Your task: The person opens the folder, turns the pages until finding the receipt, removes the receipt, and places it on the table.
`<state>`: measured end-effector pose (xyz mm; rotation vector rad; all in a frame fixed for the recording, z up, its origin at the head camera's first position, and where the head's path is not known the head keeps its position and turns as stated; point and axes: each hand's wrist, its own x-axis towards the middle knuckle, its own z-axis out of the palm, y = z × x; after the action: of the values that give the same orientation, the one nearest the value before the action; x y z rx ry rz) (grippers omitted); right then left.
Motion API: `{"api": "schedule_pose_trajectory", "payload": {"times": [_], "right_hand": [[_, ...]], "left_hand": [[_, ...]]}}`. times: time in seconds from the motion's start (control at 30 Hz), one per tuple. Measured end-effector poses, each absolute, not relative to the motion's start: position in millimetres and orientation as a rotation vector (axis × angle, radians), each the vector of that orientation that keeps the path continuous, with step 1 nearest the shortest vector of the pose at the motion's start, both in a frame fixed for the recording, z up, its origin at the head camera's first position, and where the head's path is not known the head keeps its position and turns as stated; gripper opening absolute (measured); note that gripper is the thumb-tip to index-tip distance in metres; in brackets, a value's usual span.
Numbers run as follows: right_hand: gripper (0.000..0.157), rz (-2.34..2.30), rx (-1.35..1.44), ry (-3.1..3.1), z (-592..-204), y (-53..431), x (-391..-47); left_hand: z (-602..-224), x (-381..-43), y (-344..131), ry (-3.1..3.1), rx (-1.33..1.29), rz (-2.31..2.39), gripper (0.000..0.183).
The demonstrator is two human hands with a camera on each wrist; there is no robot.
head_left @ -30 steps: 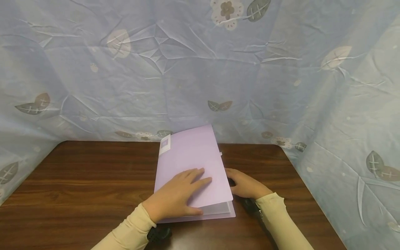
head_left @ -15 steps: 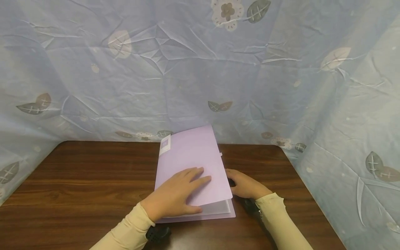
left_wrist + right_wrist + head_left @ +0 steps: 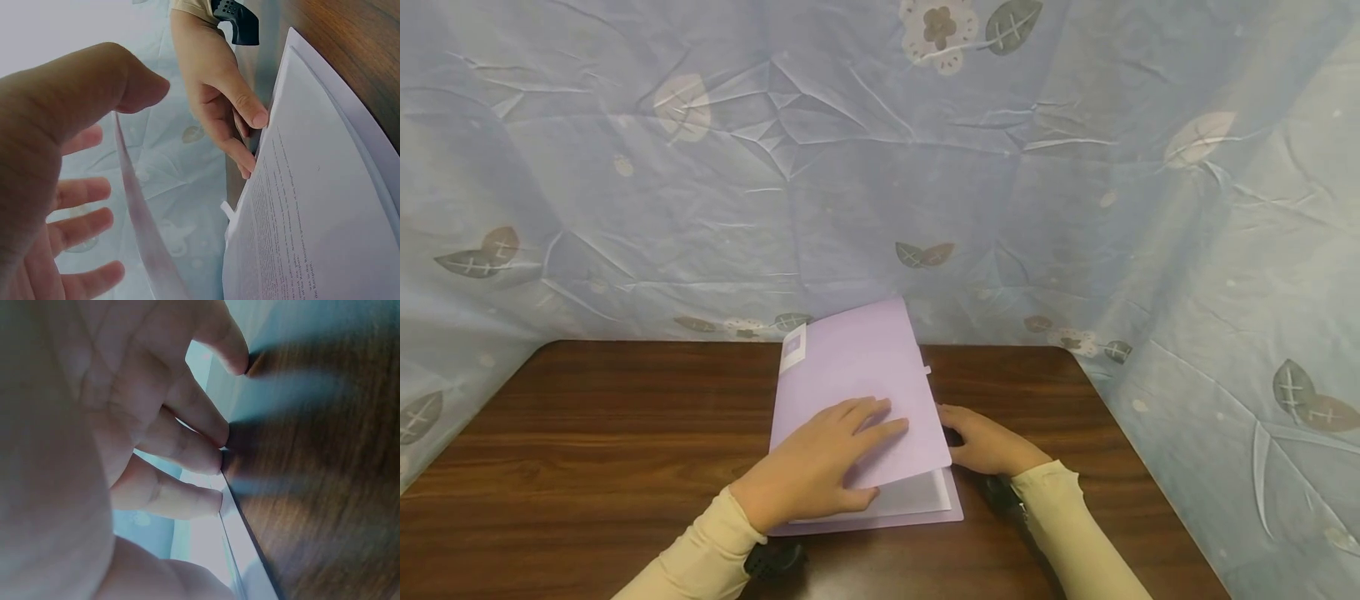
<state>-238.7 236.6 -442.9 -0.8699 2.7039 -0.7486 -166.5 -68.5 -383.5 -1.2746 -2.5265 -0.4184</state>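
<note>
A lilac folder (image 3: 850, 358) lies on the table with its top cover tilted up. Printed sheets (image 3: 281, 219) show under the cover in the left wrist view. My left hand (image 3: 823, 462) rests on the outside of that cover with fingers spread, its thumb at the cover's front edge. At the folder's right edge is my right hand (image 3: 992, 442). The right wrist view has its fingertips (image 3: 209, 503) touching the folder's edge and the tabletop, and the left wrist view puts its thumb against the edge of the pages. Part of the right hand's fingers is hidden in the head view.
The brown wood-grain table (image 3: 625, 433) extends to both sides of the folder. A pale blue curtain (image 3: 865, 192) with leaf prints hangs behind and on the sides. A white label (image 3: 793, 347) sits on the cover, and a small white tab (image 3: 927, 370) sticks out right.
The cover's front right corner has risen slightly and shifted left, exposing more of the pages. My left hand has moved a little left with it, while the right hand stays nearly still.
</note>
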Motion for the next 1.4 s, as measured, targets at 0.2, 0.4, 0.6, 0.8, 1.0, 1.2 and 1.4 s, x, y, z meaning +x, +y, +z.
{"api": "schedule_pose_trajectory", "payload": {"times": [0.2, 0.4, 0.6, 0.8, 1.0, 1.2, 1.4], "right_hand": [[0.058, -0.704, -0.827, 2.717, -442, 237, -238], [0.056, -0.694, -0.812, 2.717, -440, 236, -237], [0.050, -0.686, -0.793, 2.713, -438, 235, -235], [0.054, -0.684, -0.756, 2.707, -437, 234, -232], [0.054, -0.693, -0.715, 2.704, -438, 233, -231], [0.055, -0.690, -0.681, 2.711, -440, 234, -231], [0.056, -0.710, -0.659, 2.711, -439, 233, -231]], "left_hand": [[-381, -165, -69, -2.475, -1.289, -0.403, 0.075], [-380, -163, -70, -2.423, -1.303, -0.365, 0.074], [-373, -160, -71, -2.343, -1.317, -0.331, 0.075], [-364, -158, -73, -2.257, -1.325, -0.316, 0.078], [-357, -156, -76, -2.219, -1.336, -0.287, 0.086], [-348, -154, -79, -2.178, -1.341, -0.283, 0.091], [-339, -151, -85, -2.200, -1.350, -0.224, 0.094]]}}
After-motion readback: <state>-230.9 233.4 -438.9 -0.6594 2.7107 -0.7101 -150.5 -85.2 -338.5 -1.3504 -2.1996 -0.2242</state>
